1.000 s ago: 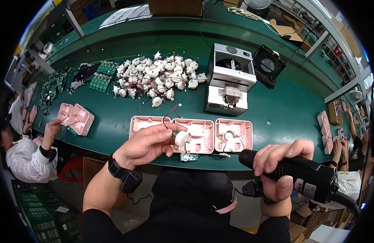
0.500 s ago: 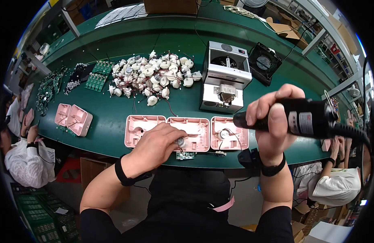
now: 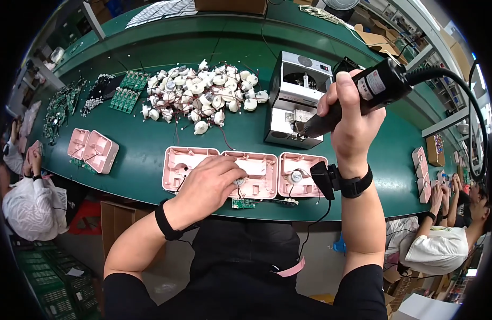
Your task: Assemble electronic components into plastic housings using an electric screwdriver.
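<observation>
My right hand is wrapped round a black corded electric screwdriver. Its tip end reaches down to the front outlet of a white and black screw feeder. Over the pink plastic housing shells, my left hand is closed, fingertips on a small round silver part in the middle shell. The left shell is partly under that hand. In the right shell sits another round part with wires. A green circuit board pokes out below the middle shell.
Behind the shells lies a heap of white wired motors. Green circuit boards and further pink shells are to the left. A black fan stands behind the feeder. Co-workers sit on both sides.
My right hand has swung the screwdriver up and leftward, so its tip end now meets the screw feeder's outlet. My left hand stays at the middle shell.
</observation>
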Demonstrator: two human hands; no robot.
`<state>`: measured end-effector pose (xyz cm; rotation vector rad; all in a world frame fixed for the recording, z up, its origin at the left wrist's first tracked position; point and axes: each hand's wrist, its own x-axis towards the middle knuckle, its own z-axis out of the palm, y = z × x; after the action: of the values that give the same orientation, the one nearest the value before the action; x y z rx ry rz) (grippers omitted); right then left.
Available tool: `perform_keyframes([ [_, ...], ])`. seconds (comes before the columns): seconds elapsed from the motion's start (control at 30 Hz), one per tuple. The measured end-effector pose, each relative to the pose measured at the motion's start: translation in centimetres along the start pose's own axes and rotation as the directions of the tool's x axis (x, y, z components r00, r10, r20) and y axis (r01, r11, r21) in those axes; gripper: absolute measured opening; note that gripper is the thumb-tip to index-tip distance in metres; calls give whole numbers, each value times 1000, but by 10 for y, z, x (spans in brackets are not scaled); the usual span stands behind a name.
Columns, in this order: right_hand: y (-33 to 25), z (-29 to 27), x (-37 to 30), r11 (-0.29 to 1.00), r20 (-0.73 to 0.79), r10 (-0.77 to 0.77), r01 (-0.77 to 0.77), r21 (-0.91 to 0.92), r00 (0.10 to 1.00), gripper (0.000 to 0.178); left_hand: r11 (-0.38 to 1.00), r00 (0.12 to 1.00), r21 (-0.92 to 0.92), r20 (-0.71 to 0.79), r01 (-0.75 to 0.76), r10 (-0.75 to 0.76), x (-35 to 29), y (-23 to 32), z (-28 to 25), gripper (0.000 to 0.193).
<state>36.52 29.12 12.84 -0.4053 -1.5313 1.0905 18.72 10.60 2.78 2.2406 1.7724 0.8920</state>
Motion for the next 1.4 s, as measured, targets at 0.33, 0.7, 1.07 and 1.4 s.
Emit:
perform_keyframes([
  [0.33, -35, 9, -52, 941, 98, 118, -143, 307, 988, 29, 997, 995, 28, 68, 75, -77, -3, -2, 4, 28],
  [0.7, 7, 45, -83, 973, 207, 122, -158, 170, 971, 36, 999, 997, 23, -71, 32, -30, -3, -5, 14, 45],
  [1.07, 16, 62, -92, 976, 332, 141, -187, 110, 933, 35, 999, 997, -10, -68, 37, -37, -3, -10, 14, 38],
  [1.4, 4, 53, -77, 981, 205, 129, -156, 120, 970, 32, 997, 997, -39, -24, 72, -73, -5, -12, 9, 45],
])
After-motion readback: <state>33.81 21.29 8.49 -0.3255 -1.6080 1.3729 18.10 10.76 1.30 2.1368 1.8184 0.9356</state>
